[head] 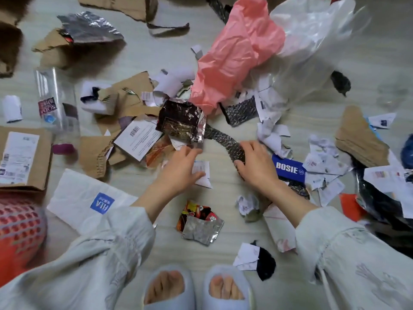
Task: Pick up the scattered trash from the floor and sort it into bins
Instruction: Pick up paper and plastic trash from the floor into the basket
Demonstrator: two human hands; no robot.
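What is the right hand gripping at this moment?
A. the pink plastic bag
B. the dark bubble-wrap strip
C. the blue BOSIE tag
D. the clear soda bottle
B: the right hand has its fingers curled round the near end of the dark bubble-wrap strip, while the blue BOSIE tag lies beside it on the floor, not gripped.

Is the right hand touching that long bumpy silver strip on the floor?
Touching. In the head view, the right hand has its fingers and thumb curled round the near end of the silver bubble-wrap strip, with no gap between them.
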